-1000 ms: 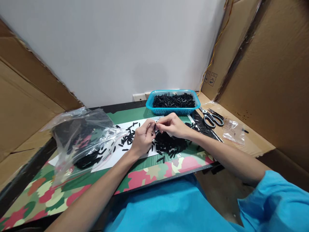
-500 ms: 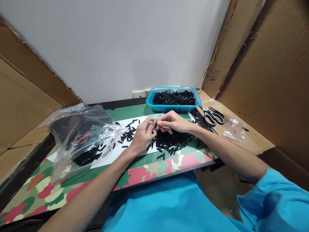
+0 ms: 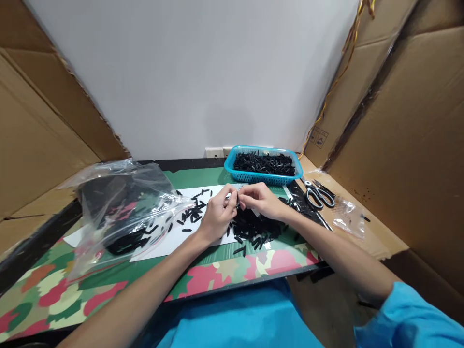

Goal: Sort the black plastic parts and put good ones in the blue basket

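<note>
My left hand and my right hand meet fingertip to fingertip over the table. Pinched between them is a small black strip-shaped piece, mostly covered by the fingers. Under my right hand lies a heap of similar black pieces. More black pieces are scattered over a white sheet to the left of my left hand. A clear plastic bag with black pieces inside lies further left.
A blue basket full of black pieces stands at the back by the wall. Scissors, a pen-like tool and a small clear bag lie at the right. Cardboard walls close off both sides.
The view has tilted up slightly, so the table things sit lower in the picture. My hands stay together over the heap, with the fingers shifted a little around the black piece.
</note>
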Demonstrator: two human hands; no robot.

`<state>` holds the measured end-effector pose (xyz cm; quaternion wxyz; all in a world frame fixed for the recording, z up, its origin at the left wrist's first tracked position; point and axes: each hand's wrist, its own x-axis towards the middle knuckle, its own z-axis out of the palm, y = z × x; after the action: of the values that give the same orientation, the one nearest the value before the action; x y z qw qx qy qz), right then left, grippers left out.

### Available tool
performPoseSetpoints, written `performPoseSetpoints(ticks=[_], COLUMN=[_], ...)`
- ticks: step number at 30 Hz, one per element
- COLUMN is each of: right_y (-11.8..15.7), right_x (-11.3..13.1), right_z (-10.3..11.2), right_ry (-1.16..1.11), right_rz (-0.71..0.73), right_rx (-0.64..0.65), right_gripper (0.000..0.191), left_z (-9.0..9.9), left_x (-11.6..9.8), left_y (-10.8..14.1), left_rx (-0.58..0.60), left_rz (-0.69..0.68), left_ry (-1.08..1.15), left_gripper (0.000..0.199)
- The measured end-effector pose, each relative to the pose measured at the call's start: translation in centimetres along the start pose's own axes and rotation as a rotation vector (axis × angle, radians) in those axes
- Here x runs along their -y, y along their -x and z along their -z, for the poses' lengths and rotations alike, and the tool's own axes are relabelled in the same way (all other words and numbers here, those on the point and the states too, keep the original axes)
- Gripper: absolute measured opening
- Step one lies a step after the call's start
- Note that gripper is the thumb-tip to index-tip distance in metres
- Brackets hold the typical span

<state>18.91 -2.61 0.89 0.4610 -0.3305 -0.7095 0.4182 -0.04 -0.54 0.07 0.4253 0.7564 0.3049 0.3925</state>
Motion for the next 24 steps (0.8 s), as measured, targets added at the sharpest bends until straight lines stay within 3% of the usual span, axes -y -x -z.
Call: performPoseSetpoints(ticks=[9, 18, 24], right_y=[-0.1, 0.0, 0.0], right_x=[-0.8, -1.6, -1.3], right_z=[-1.0, -0.5, -0.6], right_ry=[0.043, 0.133, 0.309], right_rz=[-0.018, -0.011, -0.003], right_rx=[-0.045, -0.115, -0.136], right_gripper=[0.043, 0.047, 0.045], left_z=[0.1, 0.4, 0.1], left_x=[0.1, -0.6, -0.2], left_y=[-0.1, 0.0, -0.1], left_rx=[-0.081, -0.062, -0.033], left_rz=[0.047, 0.12, 0.166], left_ry=[0.157, 0.287, 0.376], left_gripper=[0.035, 0.037, 0.039])
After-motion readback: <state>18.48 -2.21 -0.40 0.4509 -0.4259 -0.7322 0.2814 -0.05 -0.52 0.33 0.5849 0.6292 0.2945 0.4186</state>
